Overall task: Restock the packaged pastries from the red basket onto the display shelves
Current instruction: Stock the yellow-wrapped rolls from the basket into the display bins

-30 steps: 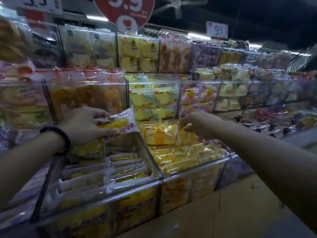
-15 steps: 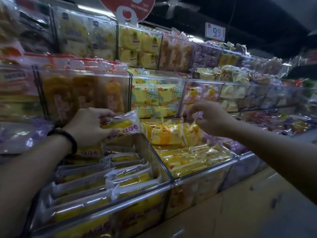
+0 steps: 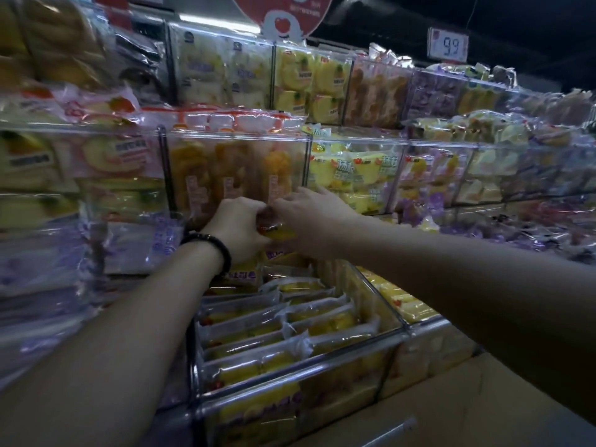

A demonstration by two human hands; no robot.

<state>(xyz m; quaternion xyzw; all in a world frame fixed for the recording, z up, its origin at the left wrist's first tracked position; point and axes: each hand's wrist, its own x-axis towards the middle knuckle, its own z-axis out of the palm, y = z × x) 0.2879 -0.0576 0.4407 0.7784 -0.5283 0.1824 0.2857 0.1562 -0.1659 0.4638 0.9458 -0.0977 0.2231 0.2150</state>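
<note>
My left hand (image 3: 237, 225), with a dark bead bracelet at the wrist, grips a yellow packaged pastry (image 3: 275, 230) above the back of a clear bin (image 3: 300, 371). My right hand (image 3: 311, 214) meets it from the right, fingers on the same pack. The pack is mostly hidden between both hands. The bin below holds several rows of the same yellow roll packs (image 3: 283, 324). The red basket is not in view.
Clear-fronted bins of wrapped pastries fill three shelf levels: orange buns (image 3: 232, 175) just behind my hands, yellow packs (image 3: 351, 172) to the right, purple packs (image 3: 419, 204) further right. A 9.9 price tag (image 3: 447, 43) hangs above. A brown cardboard surface (image 3: 467, 408) lies bottom right.
My right hand has left the right-hand bin and moved left to join my left hand on the pack. The view has swung left and closer to the shelves.
</note>
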